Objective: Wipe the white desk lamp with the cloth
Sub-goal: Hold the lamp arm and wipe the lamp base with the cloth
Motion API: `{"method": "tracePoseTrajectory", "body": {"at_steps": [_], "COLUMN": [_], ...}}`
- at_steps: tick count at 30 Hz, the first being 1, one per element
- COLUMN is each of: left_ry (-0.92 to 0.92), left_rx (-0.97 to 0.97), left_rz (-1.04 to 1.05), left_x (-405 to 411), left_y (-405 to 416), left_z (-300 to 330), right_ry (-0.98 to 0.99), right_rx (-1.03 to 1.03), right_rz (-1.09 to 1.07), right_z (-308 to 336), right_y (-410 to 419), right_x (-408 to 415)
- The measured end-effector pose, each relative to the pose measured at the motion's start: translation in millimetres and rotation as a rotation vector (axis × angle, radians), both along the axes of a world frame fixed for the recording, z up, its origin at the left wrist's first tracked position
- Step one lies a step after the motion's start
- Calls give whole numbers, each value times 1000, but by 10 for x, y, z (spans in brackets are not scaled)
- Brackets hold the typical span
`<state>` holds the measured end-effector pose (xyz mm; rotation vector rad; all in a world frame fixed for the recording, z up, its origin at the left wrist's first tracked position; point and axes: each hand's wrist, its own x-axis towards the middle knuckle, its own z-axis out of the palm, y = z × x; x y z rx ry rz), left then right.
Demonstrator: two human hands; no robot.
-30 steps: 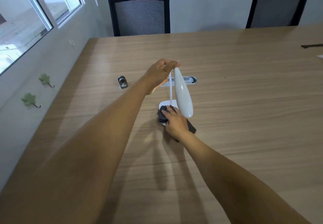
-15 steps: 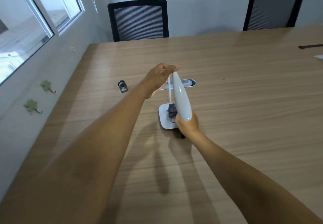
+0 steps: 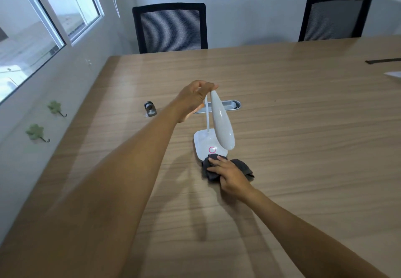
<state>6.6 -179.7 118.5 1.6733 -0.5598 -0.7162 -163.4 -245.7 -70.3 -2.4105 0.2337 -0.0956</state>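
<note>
The white desk lamp (image 3: 222,123) stands on the wooden table (image 3: 293,147), its long head hanging down over its square base, which shows a pink ring. My left hand (image 3: 194,99) pinches the top of the lamp where head and thin neck meet. My right hand (image 3: 230,174) presses a dark grey cloth (image 3: 243,167) flat against the table at the near edge of the lamp base. Part of the cloth is hidden under my fingers.
A small grey cylinder (image 3: 150,109) lies left of the lamp. A metal cable tray (image 3: 230,105) is set into the table behind it. Two black mesh chairs (image 3: 171,28) stand at the far edge. A wall with windows runs along the left.
My right hand with the cloth has slid from the lamp base, under the lamp head, back toward me to the base's near edge. My left hand has kept its hold on the lamp top.
</note>
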Motion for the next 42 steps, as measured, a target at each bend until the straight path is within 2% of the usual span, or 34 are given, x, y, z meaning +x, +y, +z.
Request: {"method": "tracePoseTrajectory", "body": {"at_steps": [3,6,9,12,13,15,19,21,24,30,31,33,35,37,39,40,42], "left_ry": [-3,2,20,11,10,9,5,-1,-6,-10,-11,-9,-2,4,12,13,10], "left_rx": [-2,-7,-14,-14,-13,-11,-18,-12,-6,3,1,-2,0,5,7,9,14], "left_rz": [5,3,-4,-1,-3,-6,4,2,1,-9,-6,1,8,15,20,22,21], "left_x": [1,-9,-14,-12,-7,-4,-15,-21,-28,-37,-43,-52,-46,-33,-20,-16,-26], "left_y": [-1,-7,-9,-7,-9,-13,-21,-21,-21,-27,-31,-36,-36,-26,-22,-20,-18], "left_z": [-10,-9,-16,-20,-18,-26,-24,-17,-2,14,15,16,12,11,13,15,24], "right_ry": [-102,-184,-39,211,241,215,108,84,-58,-246,-282,-276,-217,-170,-16,94,227], "right_rx": [173,214,267,-4,-89,-165,-130,-32,228,1042,1128,1174,1016,631,201,87,17], "right_rz": [-284,-509,-411,-256,-228,-178,-97,-114,-334,-861,-883,-893,-846,-627,-348,-261,-225], "right_z": [189,356,386,288,260,219,184,209,312,364,363,382,363,299,261,223,284], "right_y": [-58,-178,-205,-134,-117,-118,-175,-212,-256,-294,-314,-309,-334,-385,-420,-453,-479], "right_x": [-51,168,436,511,497,435,247,191,130,5,-15,-70,-176,-311,-417,-441,-461]}}
